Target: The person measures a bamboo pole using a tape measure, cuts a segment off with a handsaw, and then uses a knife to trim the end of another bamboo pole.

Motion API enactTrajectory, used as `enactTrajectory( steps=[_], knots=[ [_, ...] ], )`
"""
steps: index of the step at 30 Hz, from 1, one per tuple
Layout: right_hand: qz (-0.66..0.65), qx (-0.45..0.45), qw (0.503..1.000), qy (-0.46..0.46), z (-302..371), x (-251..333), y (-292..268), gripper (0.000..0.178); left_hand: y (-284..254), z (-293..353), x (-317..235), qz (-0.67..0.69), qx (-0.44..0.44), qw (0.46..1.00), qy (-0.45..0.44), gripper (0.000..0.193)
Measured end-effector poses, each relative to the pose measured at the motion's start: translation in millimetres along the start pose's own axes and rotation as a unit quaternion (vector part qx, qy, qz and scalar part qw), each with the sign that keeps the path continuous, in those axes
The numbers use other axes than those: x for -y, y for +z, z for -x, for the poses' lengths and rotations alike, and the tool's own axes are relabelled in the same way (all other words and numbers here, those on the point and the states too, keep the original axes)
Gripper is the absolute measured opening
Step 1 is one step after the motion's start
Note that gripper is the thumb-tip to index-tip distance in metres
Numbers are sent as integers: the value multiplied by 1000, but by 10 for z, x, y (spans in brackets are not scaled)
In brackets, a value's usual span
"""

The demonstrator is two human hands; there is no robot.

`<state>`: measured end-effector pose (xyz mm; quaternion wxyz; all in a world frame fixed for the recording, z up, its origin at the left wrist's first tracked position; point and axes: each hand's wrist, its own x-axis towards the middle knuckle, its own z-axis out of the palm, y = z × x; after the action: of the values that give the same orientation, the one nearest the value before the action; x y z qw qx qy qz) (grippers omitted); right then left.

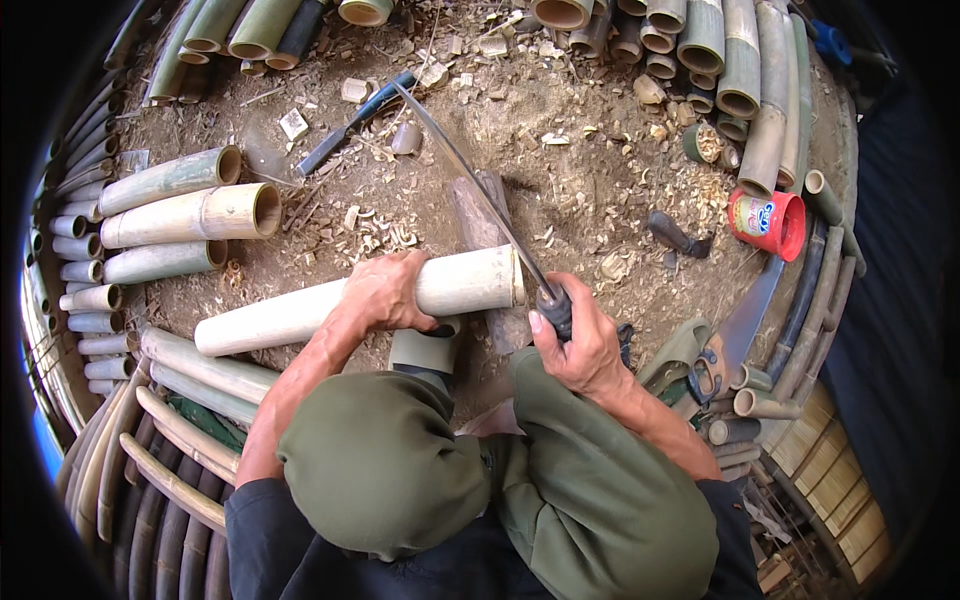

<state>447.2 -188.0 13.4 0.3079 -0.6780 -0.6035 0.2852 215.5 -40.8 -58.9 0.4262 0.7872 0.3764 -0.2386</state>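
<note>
My left hand (pixel 385 292) is closed over the middle of a pale, scraped bamboo tube (pixel 270 318), its thumb on the near side. The tube lies slantwise before my knees, its right end resting across a wooden block (pixel 470 212). In my right hand (pixel 585 345) is the dark handle of a long-bladed knife (pixel 460 165). The narrow blade slopes up to the far left, passing close by the tube's right end; I cannot tell whether they touch. Beyond the tube, a blue-handled chisel-like tool (pixel 355 122) lies on the ground.
Bamboo tubes (pixel 190 215) are stacked at the left, with more (pixel 740 60) at the far right. A red plastic tub (pixel 780 225) stands at the right, near a short dark-handled tool (pixel 680 236). A handsaw (pixel 745 315) leans nearer me. Wood chips litter the dirt ground (pixel 580 190).
</note>
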Motion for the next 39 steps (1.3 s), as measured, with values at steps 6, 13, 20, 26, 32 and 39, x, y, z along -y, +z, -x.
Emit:
enactTrajectory(
  steps=[6, 13, 20, 26, 32, 39],
  knots=[
    [96, 163, 973, 135, -41, -532, 83, 40, -16, -25, -8, -3, 1, 1000, -6, 84],
    [5, -17, 999, -41, -118, -164, -7, 42, 96, 42, 21, -10, -74, 997, 27, 68],
    [21, 99, 990, 97, -53, -395, 43, 41, 51, -20, 46, -18, -78, 997, 5, 82],
    [58, 37, 998, -14, -51, -441, 106, 41, 85, 58, -31, -18, -80, 997, 7, 68],
    [-7, 64, 997, 52, -131, -255, -15, 40, 151, 90, -7, -21, -115, 993, 30, 70],
    [72, 181, 971, 138, -93, -687, 86, 37, 218, 48, 20, -31, -132, 990, 41, 76]
  ],
)
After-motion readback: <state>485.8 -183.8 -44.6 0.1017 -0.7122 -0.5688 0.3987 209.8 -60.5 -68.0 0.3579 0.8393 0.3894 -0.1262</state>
